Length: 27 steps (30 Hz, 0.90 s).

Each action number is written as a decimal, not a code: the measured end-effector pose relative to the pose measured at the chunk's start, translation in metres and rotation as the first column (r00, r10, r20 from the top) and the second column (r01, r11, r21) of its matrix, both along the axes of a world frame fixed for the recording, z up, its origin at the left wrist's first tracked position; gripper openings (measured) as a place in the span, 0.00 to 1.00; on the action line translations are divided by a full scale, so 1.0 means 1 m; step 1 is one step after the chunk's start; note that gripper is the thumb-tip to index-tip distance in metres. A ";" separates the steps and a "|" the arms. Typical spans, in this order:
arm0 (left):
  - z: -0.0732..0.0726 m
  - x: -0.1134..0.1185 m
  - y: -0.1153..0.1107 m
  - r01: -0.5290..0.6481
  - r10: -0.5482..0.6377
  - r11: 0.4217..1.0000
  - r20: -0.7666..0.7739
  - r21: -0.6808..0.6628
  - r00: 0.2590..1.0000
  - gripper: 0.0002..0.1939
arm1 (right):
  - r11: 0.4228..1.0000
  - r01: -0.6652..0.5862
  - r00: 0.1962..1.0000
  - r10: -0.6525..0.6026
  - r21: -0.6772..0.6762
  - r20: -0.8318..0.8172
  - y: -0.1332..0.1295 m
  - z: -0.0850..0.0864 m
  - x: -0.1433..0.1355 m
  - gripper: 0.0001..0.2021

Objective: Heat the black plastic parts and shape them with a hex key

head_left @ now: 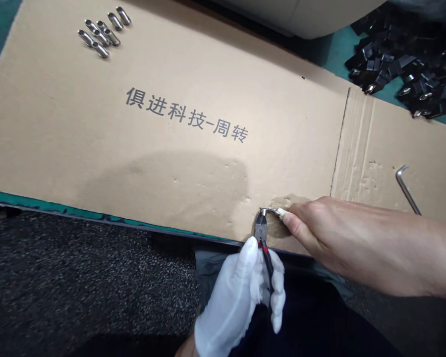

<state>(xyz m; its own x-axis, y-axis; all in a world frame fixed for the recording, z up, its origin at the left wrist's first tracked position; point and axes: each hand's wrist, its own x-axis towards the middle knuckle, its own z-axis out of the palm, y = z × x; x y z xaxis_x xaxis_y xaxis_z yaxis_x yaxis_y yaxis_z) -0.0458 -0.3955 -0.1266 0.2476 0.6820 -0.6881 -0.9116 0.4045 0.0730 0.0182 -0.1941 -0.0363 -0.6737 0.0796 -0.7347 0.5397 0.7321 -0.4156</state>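
In a white glove, my left hand (238, 292) is closed around a pair of cutting pliers (260, 231) with dark, red-marked handles. The jaws point away from me at the cardboard's near edge and meet a small shiny metal piece (263, 211). My right hand (312, 223), bare, pinches a thin metal tool with a pale handle end (281, 212). Its slim tip reaches left to the metal piece at the plier jaws. Most of that tool is hidden inside my right fingers.
Printed cardboard (163, 163) covers the green worktop. Several short metal tubes (101, 35) lie at the far left. A hex key (407, 188) rests right of my right hand. Black parts (405, 64) are heaped at the far right, beside a pale rounded casing (293, 15).
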 end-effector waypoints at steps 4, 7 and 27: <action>0.002 -0.001 0.001 0.002 -0.003 1.000 -0.011 -0.025 1.000 0.32 | 1.000 0.023 1.000 -0.023 0.000 0.012 0.001 -0.006 0.004 0.16; 0.004 -0.001 0.002 0.012 -0.012 1.000 -0.007 -0.025 1.000 0.31 | 0.997 0.071 0.996 -0.069 -0.039 0.057 0.002 -0.006 0.002 0.17; 0.001 -0.006 0.002 0.013 -0.011 0.999 0.057 -0.031 0.998 0.32 | 0.978 0.209 0.977 -0.208 -0.026 0.042 -0.003 -0.010 0.011 0.21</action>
<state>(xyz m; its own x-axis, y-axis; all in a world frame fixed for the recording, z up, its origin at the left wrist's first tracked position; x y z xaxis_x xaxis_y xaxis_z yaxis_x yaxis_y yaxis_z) -0.0518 -0.3936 -0.1255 0.2947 0.6570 -0.6939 -0.9090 0.4167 0.0085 0.0297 -0.1973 -0.0458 -0.6158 0.1927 -0.7640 0.6952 0.5893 -0.4116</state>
